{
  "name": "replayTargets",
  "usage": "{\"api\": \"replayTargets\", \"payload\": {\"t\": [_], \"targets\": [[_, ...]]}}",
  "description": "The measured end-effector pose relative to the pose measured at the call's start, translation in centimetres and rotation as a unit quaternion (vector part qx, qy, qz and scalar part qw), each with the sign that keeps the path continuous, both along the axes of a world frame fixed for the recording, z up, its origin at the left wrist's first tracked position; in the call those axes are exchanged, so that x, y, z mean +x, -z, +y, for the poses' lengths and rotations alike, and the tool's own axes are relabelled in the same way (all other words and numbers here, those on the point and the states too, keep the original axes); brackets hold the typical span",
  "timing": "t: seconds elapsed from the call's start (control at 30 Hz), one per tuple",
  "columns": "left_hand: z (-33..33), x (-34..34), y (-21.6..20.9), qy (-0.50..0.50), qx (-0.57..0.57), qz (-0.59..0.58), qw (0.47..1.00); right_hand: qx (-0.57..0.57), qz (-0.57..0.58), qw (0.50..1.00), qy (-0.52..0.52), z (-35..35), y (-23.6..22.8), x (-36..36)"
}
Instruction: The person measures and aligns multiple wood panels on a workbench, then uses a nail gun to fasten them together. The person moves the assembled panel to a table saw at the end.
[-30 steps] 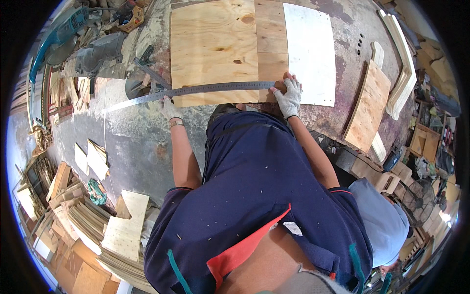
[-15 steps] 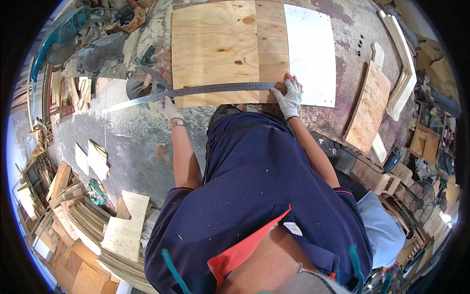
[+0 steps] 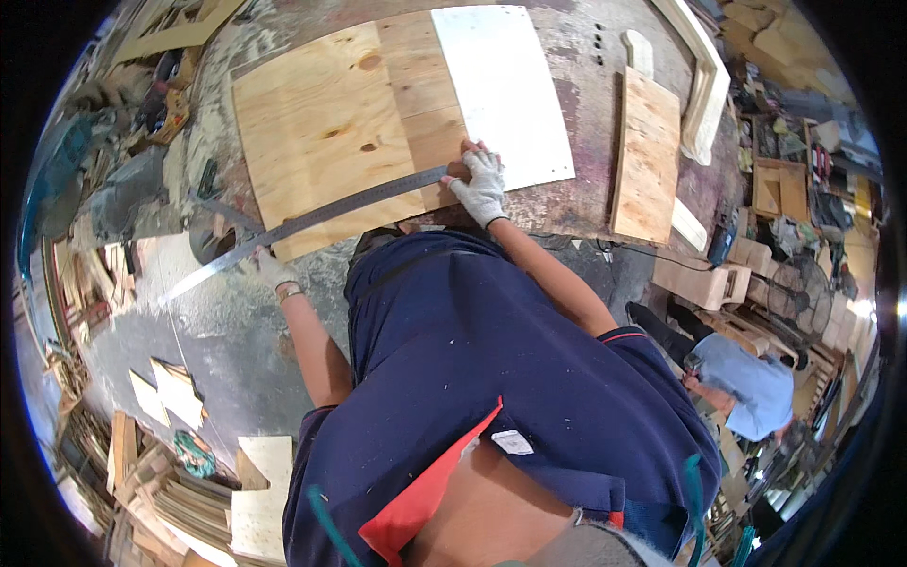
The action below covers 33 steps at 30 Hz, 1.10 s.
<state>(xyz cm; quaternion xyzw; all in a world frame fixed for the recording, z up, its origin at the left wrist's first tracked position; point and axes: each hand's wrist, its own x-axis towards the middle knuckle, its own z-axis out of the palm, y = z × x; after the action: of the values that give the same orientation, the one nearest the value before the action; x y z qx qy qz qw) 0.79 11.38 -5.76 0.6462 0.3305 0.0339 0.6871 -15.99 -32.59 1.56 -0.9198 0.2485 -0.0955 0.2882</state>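
Note:
A long steel ruler (image 3: 345, 201) lies slantwise across the near part of a plywood sheet (image 3: 316, 132), its left end sticking out past the sheet's edge. My left hand (image 3: 273, 271), in a pale work glove, pinches the ruler's lower edge near the sheet's left corner; some of its fingers are hidden. At the ruler's other end, my gloved right hand (image 3: 484, 189) rests with fingers spread, thumb near the ruler's tip. Bare fingertips show from this glove. To the right of the plain wood lies a white panel (image 3: 515, 99), partly beside my right fingers.
A narrow plywood board (image 3: 647, 156) and pale shaped wooden pieces (image 3: 704, 104) lie on the worktable at right. A blue saw (image 3: 57, 165) stands far left. Offcuts (image 3: 175, 392) and stacked strips are at lower left. A co-worker in a light blue shirt (image 3: 751, 383) bends at right.
The view has turned, so sheet and ruler appear farther left and more tilted. Both hands keep about the same places along the ruler. More of the co-worker shows.

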Motion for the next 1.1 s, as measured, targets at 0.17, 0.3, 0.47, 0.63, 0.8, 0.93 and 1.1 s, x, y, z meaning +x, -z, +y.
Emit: {"api": "replayTargets", "payload": {"t": [0.17,0.3,0.47,0.63,0.8,0.93,1.1], "targets": [[-1.0,-0.2,-0.8,-0.001,0.045,0.013,0.999,0.013,0.009,1.0,0.007,0.1,0.1,-0.1],[-1.1,-0.4,-1.2,0.007,0.063,0.014,0.998,0.018,0.015,1.0,0.009,0.0,-0.3,-0.1],[-0.4,-0.6,-0.3,0.023,0.127,0.018,0.991,0.019,0.009,1.0,0.006,0.4,-1.1,0.0],[-0.7,-0.2,-1.3,-0.035,-0.041,-0.005,0.999,0.021,0.012,1.0,0.007,0.2,-0.9,-0.1],[0.3,-0.8,-2.9,-0.058,-0.01,-0.011,0.998,0.035,0.025,0.999,-0.006,0.1,-0.9,0.0],[-1.7,-2.2,-6.9,-0.02,0.069,-0.03,0.997,0.042,0.031,0.999,-0.015,-0.8,-0.7,-0.7],[-5.1,-2.0,-10.7,-0.001,0.038,-0.113,0.993,0.089,0.15,0.982,-0.078,-2.8,-5.9,-1.9]]}}
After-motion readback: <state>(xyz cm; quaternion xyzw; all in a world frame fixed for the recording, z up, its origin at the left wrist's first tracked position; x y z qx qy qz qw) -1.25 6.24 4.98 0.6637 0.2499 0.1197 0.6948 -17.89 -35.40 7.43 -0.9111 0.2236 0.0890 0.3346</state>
